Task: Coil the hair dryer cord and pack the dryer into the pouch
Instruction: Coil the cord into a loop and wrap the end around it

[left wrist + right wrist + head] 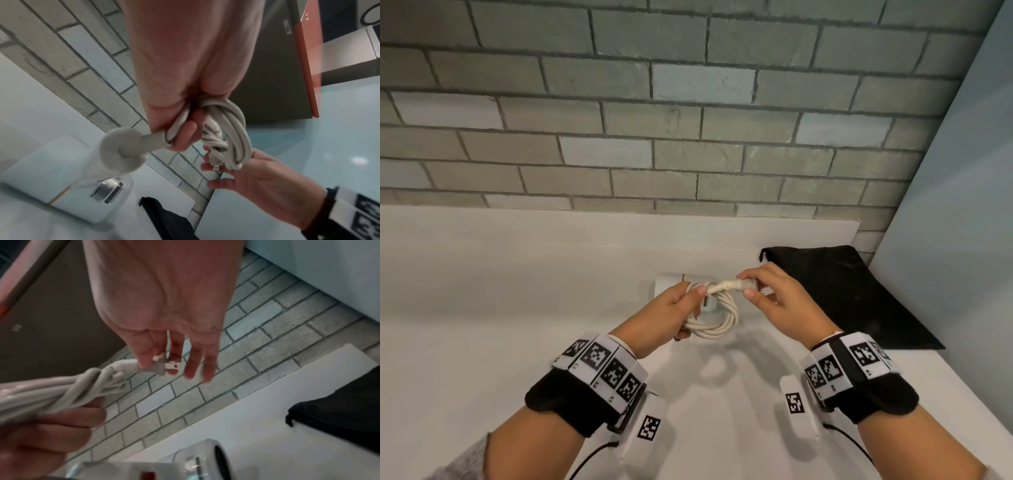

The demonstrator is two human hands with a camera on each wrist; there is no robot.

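1. Left hand (667,308) grips the coiled cord (717,318), centre of the frame
2. Right hand (780,298) pinches the plug (743,284)
3. White dryer (671,284) lies behind the hands; black pouch (852,294) at right, on the counter (517,274)

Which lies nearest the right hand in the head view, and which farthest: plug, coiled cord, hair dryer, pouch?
From the right hand:
1. Plug, pinched in its fingers.
2. Coiled cord, just left, in the left hand.
3. Hair dryer and pouch: too close to call.
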